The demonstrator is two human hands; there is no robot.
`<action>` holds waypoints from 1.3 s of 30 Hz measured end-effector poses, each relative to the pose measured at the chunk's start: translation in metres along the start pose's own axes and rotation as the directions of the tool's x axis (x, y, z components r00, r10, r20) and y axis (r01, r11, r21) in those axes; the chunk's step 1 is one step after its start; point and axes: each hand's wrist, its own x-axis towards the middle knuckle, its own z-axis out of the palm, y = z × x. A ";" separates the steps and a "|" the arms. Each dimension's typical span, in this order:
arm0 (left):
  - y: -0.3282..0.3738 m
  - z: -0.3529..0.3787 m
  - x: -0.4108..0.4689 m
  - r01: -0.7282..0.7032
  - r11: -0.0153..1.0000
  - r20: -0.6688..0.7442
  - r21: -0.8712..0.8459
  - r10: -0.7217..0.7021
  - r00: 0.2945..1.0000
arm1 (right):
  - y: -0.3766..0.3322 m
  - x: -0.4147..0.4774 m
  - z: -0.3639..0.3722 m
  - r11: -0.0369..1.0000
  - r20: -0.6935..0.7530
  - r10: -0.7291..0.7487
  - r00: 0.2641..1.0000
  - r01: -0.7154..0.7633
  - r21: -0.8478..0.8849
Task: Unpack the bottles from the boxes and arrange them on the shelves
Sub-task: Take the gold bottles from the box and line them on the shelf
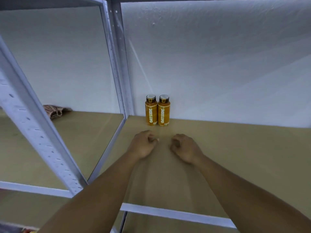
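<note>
- A brown shelf (235, 157) in a grey metal rack runs back to a white textured wall (218, 64)
- Two orange OATSIDE bottles stand upright at the back of it, the left bottle (151, 111) and right bottle (163, 111) touching side by side, labels facing out, against the wall and near the rear upright post (121, 64); probably the start of a row filled from the corner
- The left hand (144, 143) and right hand (185, 147) hover just in front of the bottles, clear of them, fingers loosely curled and holding nothing
- The front rail (168, 214) edges the shelf; with only two bottles up, the task looks barely begun
- In the bay to the left lies a woven bundle (55, 111), too blurred to name
</note>
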 end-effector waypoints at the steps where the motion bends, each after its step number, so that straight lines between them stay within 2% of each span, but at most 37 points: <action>1: 0.005 0.003 -0.009 -0.028 1.000 0.017 -0.001 0.028 0.999 | 0.002 -0.010 0.003 1.000 -0.012 -0.012 1.000 0.012 -0.012; 5: 0.023 0.019 -0.048 -0.153 0.987 0.061 0.041 0.150 0.987 | 0.002 -0.056 0.003 0.996 -0.048 -0.049 0.998 0.046 -0.073; 11: 0.049 0.049 -0.112 -0.323 0.928 0.120 0.185 0.305 0.945 | 0.013 -0.138 -0.003 0.983 -0.093 -0.037 0.995 0.019 -0.183; 14: 0.055 0.065 -0.149 -0.383 0.900 0.084 0.208 0.373 0.924 | 0.026 -0.186 0.001 0.982 -0.211 -0.060 0.976 0.019 -0.189; 18: 0.056 0.092 -0.199 -0.433 0.869 -0.080 0.238 0.462 0.883 | 0.046 -0.249 0.021 0.977 -0.417 -0.186 0.890 0.124 -0.171; 21: 0.050 0.128 -0.241 -0.511 0.807 -0.260 0.295 0.582 0.770 | 0.066 -0.291 0.038 0.944 -0.546 -0.329 0.771 0.266 -0.193; 23: 0.045 0.158 -0.270 -0.508 0.794 -0.306 0.333 0.601 0.739 | 0.080 -0.318 0.050 0.912 -0.568 -0.407 0.716 0.352 -0.210; 25: 0.039 0.194 -0.295 -0.450 0.838 -0.293 0.307 0.534 0.793 | 0.102 -0.341 0.064 0.919 -0.528 -0.390 0.754 0.354 -0.172; 27: 0.030 0.231 -0.313 -0.385 0.890 -0.224 0.243 0.438 0.871 | 0.133 -0.354 0.085 0.959 -0.446 -0.281 0.850 0.268 -0.093; 29: 0.019 0.265 -0.324 -0.302 0.936 -0.085 0.180 0.321 0.943 | 0.165 -0.362 0.109 0.992 -0.282 -0.126 0.951 0.121 -0.036; 31: 0.006 0.299 -0.332 -0.179 0.976 0.074 0.125 0.171 0.983 | 0.197 -0.367 0.138 1.000 -0.065 -0.011 0.998 0.009 -0.029; 35: -0.050 0.376 -0.345 -0.006 0.988 0.293 0.151 -0.039 0.955 | 0.260 -0.378 0.214 0.985 0.203 0.165 0.965 -0.152 -0.078; 39: -0.119 0.454 -0.358 0.087 0.982 0.421 0.165 -0.150 0.895 | 0.317 -0.396 0.305 0.966 0.297 0.258 0.919 -0.250 -0.068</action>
